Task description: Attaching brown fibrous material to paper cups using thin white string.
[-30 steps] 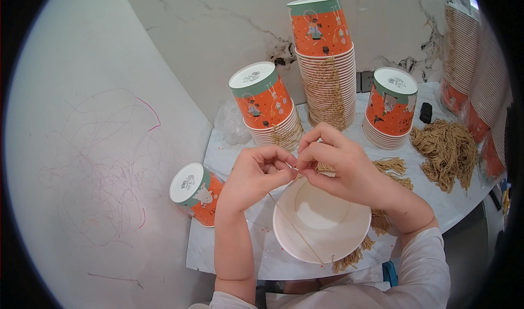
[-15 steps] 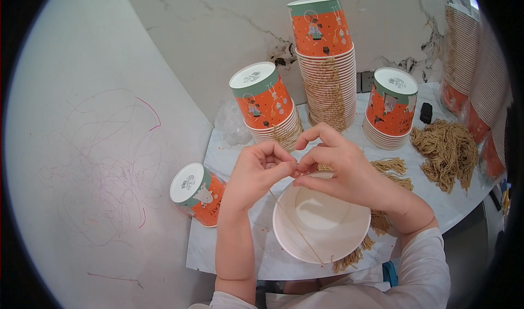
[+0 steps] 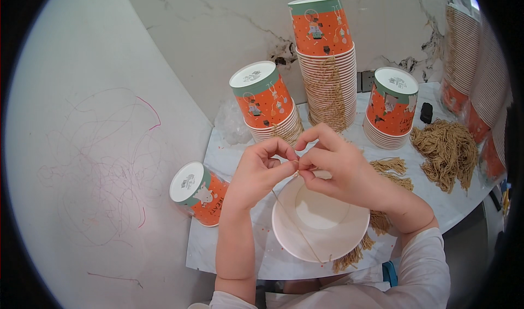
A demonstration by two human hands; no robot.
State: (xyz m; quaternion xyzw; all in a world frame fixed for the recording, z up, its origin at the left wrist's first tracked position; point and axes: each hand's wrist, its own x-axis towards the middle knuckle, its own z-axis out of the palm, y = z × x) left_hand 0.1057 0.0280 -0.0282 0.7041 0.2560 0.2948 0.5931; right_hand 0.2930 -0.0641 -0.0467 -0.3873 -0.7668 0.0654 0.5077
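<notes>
Over an upright paper tub (image 3: 360, 235) with a white inside, my two hands meet with their fingertips close together. My left hand (image 3: 259, 172) pinches a thin tan cord (image 3: 293, 221) between thumb and forefinger. From that pinch the cord slants down across the tub to its near rim. My right hand (image 3: 341, 167) pinches the cord's end right beside the left fingertips; the tiny piece between them is mostly hidden. Tan tassels (image 3: 355, 256) show along the tub's right side, partly under its rim and my right forearm.
Orange and green tubs stand upside down in a tall stack (image 3: 327, 85), a shorter left stack (image 3: 265, 101) and a right stack (image 3: 390, 110). Another tub (image 3: 199, 191) sits at the left edge. A tan cord pile (image 3: 447, 153) and black object (image 3: 426, 113) lie right.
My right thumb and fingers have closed in toward my left fingertips, and the right hand has shifted slightly. The tub and stacks stay essentially where they were.
</notes>
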